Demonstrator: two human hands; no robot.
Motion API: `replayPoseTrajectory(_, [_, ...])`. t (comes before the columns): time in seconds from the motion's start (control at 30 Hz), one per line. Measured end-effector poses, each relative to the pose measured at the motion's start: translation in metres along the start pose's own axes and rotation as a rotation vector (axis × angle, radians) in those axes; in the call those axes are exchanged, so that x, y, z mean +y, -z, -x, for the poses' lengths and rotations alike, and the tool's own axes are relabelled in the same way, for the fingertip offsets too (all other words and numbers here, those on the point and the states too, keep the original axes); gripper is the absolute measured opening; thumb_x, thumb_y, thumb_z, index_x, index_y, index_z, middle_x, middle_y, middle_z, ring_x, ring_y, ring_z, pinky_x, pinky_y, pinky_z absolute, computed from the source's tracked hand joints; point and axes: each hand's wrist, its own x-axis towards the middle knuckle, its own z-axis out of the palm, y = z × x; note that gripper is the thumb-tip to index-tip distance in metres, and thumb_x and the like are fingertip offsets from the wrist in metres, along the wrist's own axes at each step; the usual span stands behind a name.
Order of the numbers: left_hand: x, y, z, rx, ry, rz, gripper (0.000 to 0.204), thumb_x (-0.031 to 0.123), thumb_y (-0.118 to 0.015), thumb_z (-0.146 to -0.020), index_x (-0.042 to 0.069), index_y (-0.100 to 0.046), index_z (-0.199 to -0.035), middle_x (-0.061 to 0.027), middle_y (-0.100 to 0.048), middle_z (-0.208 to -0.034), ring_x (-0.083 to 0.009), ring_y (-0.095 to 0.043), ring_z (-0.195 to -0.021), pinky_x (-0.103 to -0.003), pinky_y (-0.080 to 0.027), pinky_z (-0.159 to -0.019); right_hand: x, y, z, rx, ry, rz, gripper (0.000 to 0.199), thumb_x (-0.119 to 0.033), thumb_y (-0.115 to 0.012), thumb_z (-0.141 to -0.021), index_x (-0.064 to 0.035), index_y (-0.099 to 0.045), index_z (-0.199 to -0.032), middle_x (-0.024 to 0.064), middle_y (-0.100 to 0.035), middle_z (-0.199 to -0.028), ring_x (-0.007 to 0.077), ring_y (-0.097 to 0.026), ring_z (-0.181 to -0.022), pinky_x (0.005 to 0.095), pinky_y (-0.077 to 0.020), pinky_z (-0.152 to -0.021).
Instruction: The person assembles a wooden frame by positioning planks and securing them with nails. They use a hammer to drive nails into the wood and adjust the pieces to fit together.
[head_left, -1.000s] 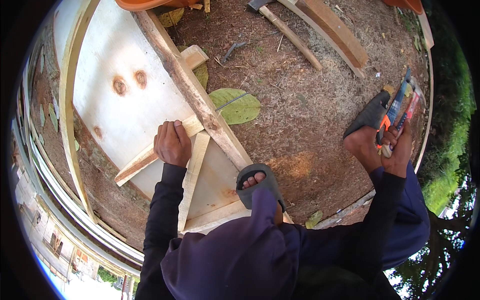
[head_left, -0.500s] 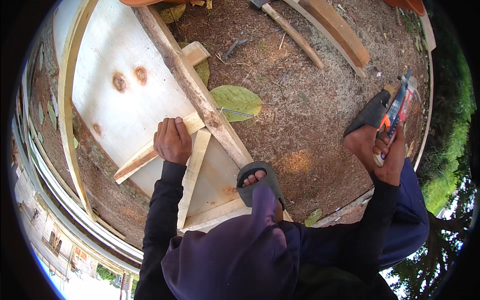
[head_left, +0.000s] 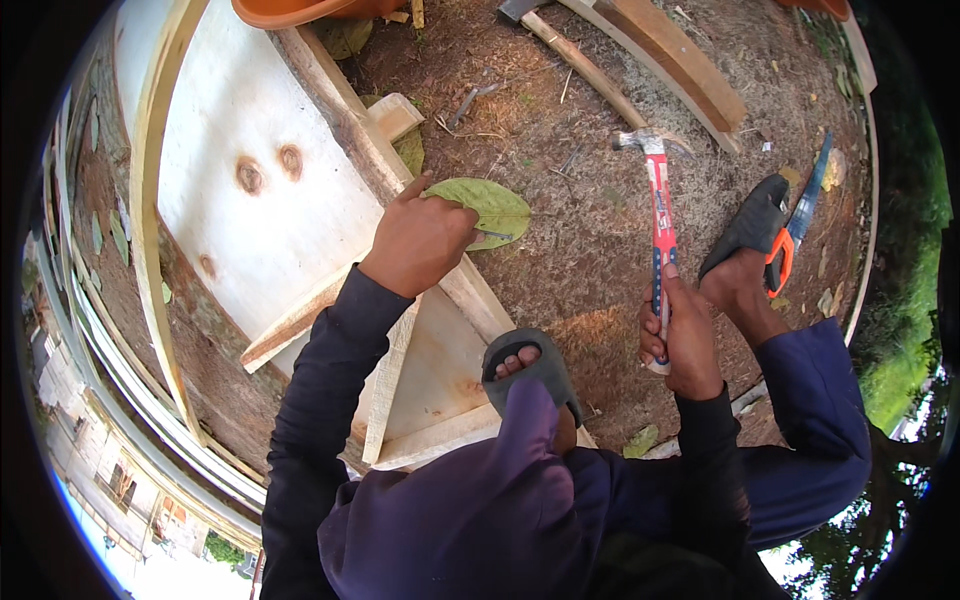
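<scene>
My right hand (head_left: 684, 340) is wrapped round the lower handle of a claw hammer (head_left: 660, 215), whose metal head points away from me above the ground. My left hand (head_left: 425, 240) is over the rough-edged timber (head_left: 350, 140), its fingers curled at a thin nail (head_left: 494, 235). Only one end of the nail shows, above a big green leaf (head_left: 490, 205); the other end is hidden by my fingers. A short wooden crosspiece (head_left: 300, 325) and a slanted strip (head_left: 392, 385) lie against the white board (head_left: 270, 220) below my left hand.
My sandalled left foot (head_left: 522, 365) rests on the timber. A handsaw (head_left: 800, 220) with an orange handle lies beside my right foot (head_left: 745, 270). Another hammer (head_left: 580, 60) and wood pieces (head_left: 675, 65) lie on the far ground, near an orange basin (head_left: 300, 10).
My left hand has left the crosspiece and moved right and away to the nail. My right hand has brought the hammer leftward from beside the saw, which stays by my right foot.
</scene>
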Motion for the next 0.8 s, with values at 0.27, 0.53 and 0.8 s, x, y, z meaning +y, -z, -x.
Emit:
replayPoseTrajectory(0.27, [-0.011,-0.008,-0.026,0.061,0.093,-0.044,0.010,0.014,-0.061,-0.086,0.008,-0.067,-0.082,-0.0167,-0.068,-0.071,-0.0388,-0.070,-0.072,-0.052,-0.054,-0.066,0.013,-0.030,0.008,-0.176,-0.095,0.108,0.044,-0.049,-0.046,-0.109,-0.0069,-0.053,-0.098,0.0003,-0.045,-0.063,0.0090,-0.038,-0.043,0.0268,-0.0344,-0.040])
replayPoseTrajectory(0.53, [-0.014,-0.015,-0.022,0.118,0.035,-0.017,0.010,0.015,-0.060,-0.086,0.007,-0.065,-0.081,-0.0164,-0.066,-0.066,-0.0383,-0.069,-0.063,-0.050,-0.055,-0.060,-0.006,-0.032,-0.011,-0.316,-0.114,0.154,0.045,-0.050,-0.045,-0.109,-0.0069,-0.054,-0.097,-0.0009,-0.044,-0.062,0.0083,-0.037,-0.042,0.0274,-0.0346,-0.040])
replayPoseTrajectory(0.8, [-0.018,-0.019,-0.016,0.157,0.013,-0.008,0.009,0.015,-0.061,-0.084,0.007,-0.064,-0.081,-0.0173,-0.066,-0.066,-0.0376,-0.070,-0.065,-0.050,-0.055,-0.060,-0.038,0.014,-0.029,-0.137,-0.048,-0.136,0.046,-0.050,-0.045,-0.109,-0.0073,-0.054,-0.096,-0.0019,-0.044,-0.061,0.0076,-0.038,-0.041,0.0267,-0.0345,-0.039])
